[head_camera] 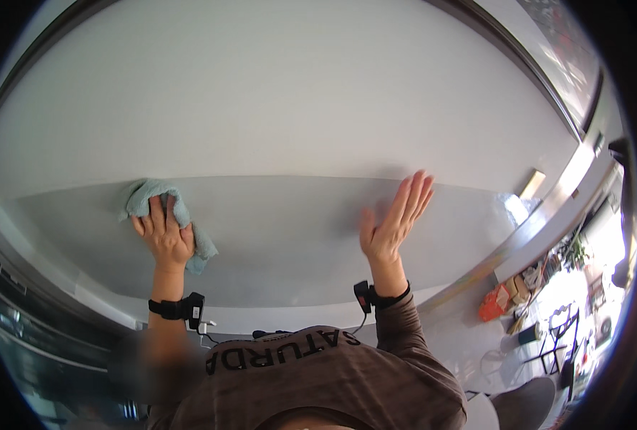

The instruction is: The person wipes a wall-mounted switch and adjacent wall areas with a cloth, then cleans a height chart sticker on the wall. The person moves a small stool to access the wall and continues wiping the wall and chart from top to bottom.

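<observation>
My left hand point(165, 236) presses a pale teal terry cloth point(154, 189) against the wall. The fingers spread over the cloth, and a loose end of it hangs down beside my thumb. Across from it, my right hand point(393, 231) is held out flat with nothing in it, fingers pointing up and thumb apart. It is close to the wall and casts a soft shadow there; whether it touches cannot be told. The wall has a white upper part point(297, 97) and a grey lower part point(286, 231), meeting along one line. Each wrist wears a black strapped device.
A small pale-yellow block point(533, 184) is at the wall's right side, near a shiny vertical edge point(544, 215). Farther right are a red bag point(494, 302), a black-framed chair point(557, 338) and a plant point(576, 252). Dark glass panels point(44, 355) stand at lower left.
</observation>
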A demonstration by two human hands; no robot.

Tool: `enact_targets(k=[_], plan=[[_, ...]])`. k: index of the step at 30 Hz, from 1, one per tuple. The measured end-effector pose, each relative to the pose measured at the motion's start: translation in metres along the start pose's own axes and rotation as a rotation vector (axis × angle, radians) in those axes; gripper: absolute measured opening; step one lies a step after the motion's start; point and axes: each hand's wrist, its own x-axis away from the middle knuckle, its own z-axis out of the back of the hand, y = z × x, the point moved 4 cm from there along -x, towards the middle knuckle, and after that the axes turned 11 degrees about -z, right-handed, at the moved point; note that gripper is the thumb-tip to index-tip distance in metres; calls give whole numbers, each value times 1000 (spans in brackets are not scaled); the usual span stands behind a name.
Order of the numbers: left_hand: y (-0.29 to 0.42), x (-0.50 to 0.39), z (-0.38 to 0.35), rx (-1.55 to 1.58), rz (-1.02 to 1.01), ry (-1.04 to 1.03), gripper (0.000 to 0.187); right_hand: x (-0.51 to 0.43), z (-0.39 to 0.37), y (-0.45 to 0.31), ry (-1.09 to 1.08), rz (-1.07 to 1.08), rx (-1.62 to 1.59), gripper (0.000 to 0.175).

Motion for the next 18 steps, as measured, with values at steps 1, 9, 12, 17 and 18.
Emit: enact_targets(k=[1,9,12,17,18], plan=[[-2,1,2,-6,1,12,58,-12,-3,-5,-13,-40,34,76],[7,-13,4,55,-2,28,55,27,-23,-118,-591,559,-301,83],[9,-10,2,65,-7,23,54,33,-20,-117,-618,389,-353,74],[44,-33,12,148,-161,132,48,54,-11,-123,-554,365,-304,56],[60,-41,14,371,-215,84,48,64,-9,-129,-533,457,-322,51]])
